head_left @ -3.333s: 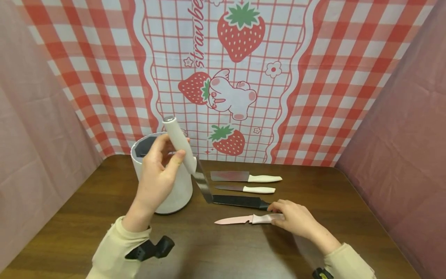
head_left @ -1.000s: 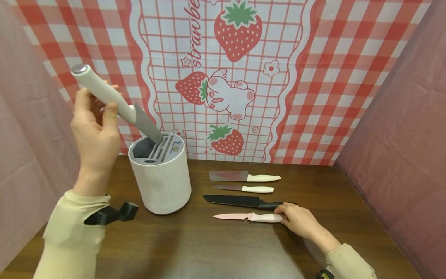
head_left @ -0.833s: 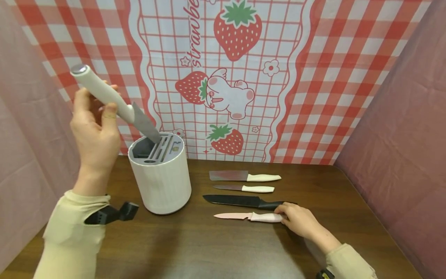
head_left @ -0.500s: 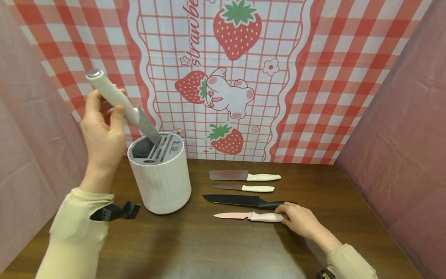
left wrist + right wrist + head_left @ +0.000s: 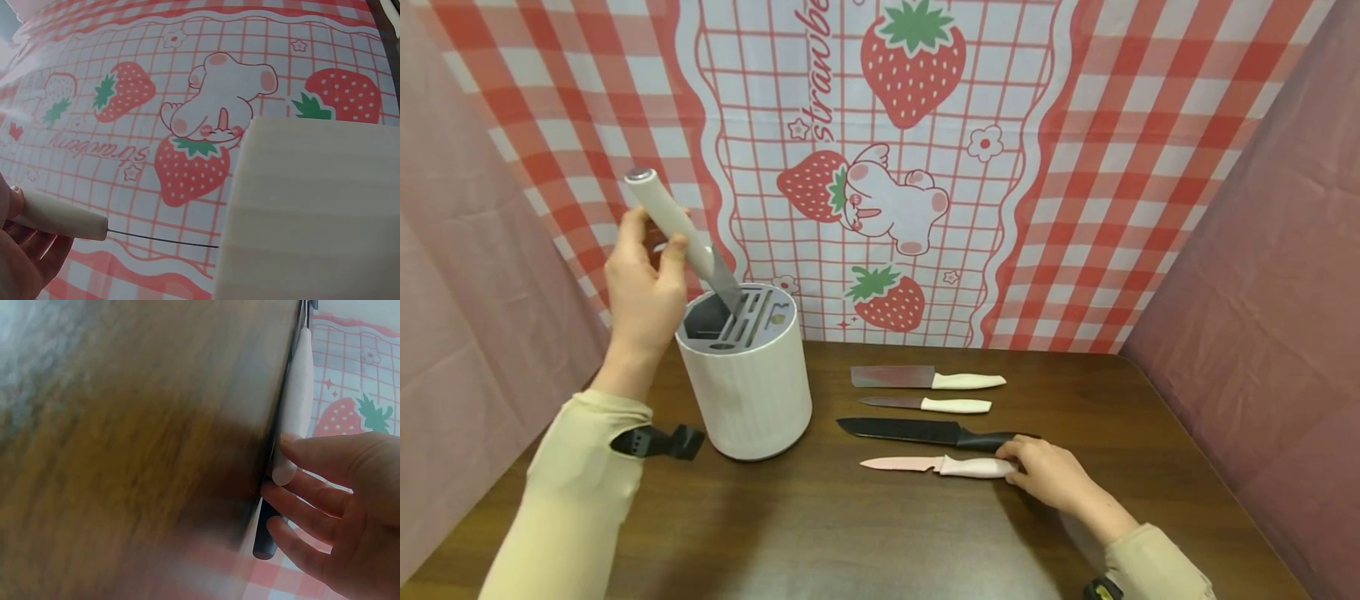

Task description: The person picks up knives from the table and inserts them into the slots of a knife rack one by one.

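Observation:
My left hand grips a white-handled knife by its handle. The knife tilts down to the right, and its steel blade meets the slotted top of a round white knife block. How deep the tip sits in the slot is hard to see. My right hand rests low at the table's right, thumb and fingers about the handle end of a pink-bladed paring knife lying flat. In the right wrist view the thumb touches that pale handle, with the fingers beside a black handle.
A black knife, a small white-handled knife and a white-handled cleaver lie in a row behind the pink one on the wooden table. A strawberry-print cloth hangs behind, with pink cloth at both sides.
My left hand carried the knife from over the table to above the block, and lately lowers it rightward, standing it steeper. The right hand shifted slightly toward the handle's end.

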